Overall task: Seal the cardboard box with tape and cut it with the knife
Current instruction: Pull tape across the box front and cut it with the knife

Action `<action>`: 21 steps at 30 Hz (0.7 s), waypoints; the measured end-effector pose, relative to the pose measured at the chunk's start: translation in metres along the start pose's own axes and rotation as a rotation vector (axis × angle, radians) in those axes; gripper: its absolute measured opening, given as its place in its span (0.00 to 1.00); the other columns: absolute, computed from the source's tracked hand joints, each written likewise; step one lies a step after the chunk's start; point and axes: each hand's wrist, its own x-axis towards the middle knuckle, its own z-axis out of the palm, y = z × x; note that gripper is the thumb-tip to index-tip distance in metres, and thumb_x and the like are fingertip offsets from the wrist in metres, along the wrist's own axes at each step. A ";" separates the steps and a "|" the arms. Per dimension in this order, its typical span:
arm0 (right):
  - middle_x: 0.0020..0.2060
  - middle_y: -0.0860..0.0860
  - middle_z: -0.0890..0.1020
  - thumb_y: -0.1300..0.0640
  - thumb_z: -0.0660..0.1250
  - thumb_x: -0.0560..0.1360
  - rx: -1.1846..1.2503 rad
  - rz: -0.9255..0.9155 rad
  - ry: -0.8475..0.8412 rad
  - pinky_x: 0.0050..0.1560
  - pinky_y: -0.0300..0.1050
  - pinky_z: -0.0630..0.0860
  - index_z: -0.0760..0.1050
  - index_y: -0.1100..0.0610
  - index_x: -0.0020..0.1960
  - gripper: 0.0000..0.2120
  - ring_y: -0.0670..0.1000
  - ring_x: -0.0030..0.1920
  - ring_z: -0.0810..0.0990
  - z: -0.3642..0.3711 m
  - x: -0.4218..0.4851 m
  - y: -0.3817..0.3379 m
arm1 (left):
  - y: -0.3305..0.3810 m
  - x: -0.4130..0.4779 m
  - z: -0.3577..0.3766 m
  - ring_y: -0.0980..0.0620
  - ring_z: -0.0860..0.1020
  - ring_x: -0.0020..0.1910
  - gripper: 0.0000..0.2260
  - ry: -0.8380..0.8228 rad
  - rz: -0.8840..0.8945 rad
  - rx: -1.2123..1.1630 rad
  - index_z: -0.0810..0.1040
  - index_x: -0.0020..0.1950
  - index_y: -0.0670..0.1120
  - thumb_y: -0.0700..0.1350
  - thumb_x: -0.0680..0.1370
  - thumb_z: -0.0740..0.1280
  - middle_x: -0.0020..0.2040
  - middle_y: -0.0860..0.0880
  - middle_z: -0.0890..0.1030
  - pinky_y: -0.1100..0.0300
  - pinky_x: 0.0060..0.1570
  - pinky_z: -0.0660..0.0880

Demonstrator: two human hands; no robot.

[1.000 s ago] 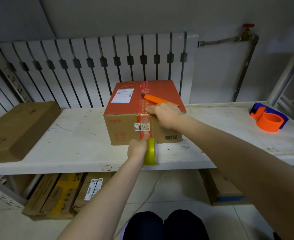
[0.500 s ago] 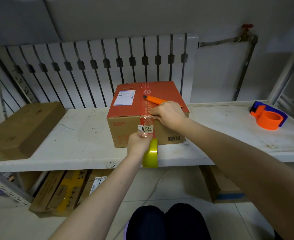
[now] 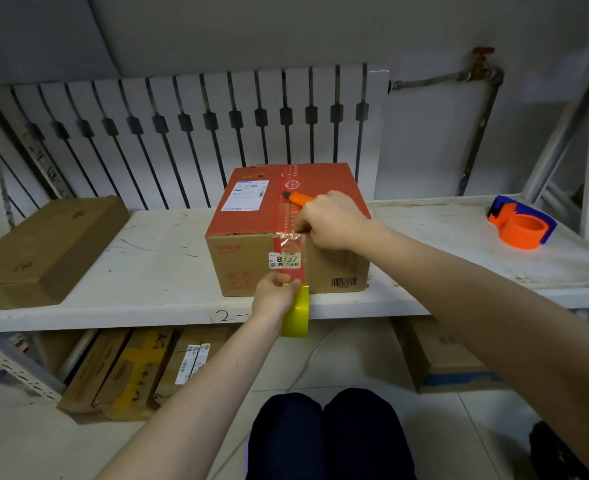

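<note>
Clear tape (image 3: 289, 242) already runs along the top of the box (image 3: 286, 233) and over its front edge. Your left hand (image 3: 275, 295) grips the yellow roll (image 3: 296, 312) below that edge, pulling the strip taut. Your right hand (image 3: 331, 220), closed on the orange knife (image 3: 300, 199), presses the tape at the edge. Cutting is left, I'd judge.

White radiator (image 3: 196, 133) on grey wall (image 3: 286, 29) — white shelf (image 3: 147, 271), pale tiled floor (image 3: 26, 445).

Box (image 3: 251, 268) brown, red top; knife (image 3: 301, 199) orange; tape roll (image 3: 296, 315) yellow; dispenser (image 3: 520, 223) orange and blue; shelf (image 3: 147, 265) white.
</note>
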 end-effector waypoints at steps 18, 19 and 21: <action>0.49 0.58 0.78 0.52 0.55 0.81 0.149 0.349 0.070 0.37 0.49 0.72 0.70 0.61 0.56 0.13 0.56 0.41 0.76 0.013 0.017 0.014 | 0.010 0.012 0.005 0.51 0.75 0.41 0.16 0.063 0.158 -0.039 0.75 0.37 0.48 0.27 0.69 0.59 0.38 0.49 0.78 0.62 0.39 0.72; 0.47 0.57 0.79 0.53 0.54 0.81 0.146 0.332 0.078 0.35 0.48 0.71 0.70 0.60 0.55 0.12 0.56 0.38 0.75 0.012 0.014 0.015 | 0.010 0.011 0.005 0.52 0.74 0.40 0.15 0.049 0.155 -0.049 0.76 0.36 0.47 0.28 0.70 0.59 0.39 0.49 0.78 0.64 0.37 0.71; 0.43 0.56 0.79 0.52 0.52 0.82 0.153 0.280 0.106 0.33 0.48 0.71 0.69 0.60 0.54 0.13 0.56 0.36 0.75 0.008 0.007 0.015 | 0.011 0.009 0.005 0.55 0.73 0.37 0.11 0.013 0.127 -0.072 0.77 0.36 0.46 0.33 0.72 0.63 0.38 0.50 0.78 0.63 0.34 0.69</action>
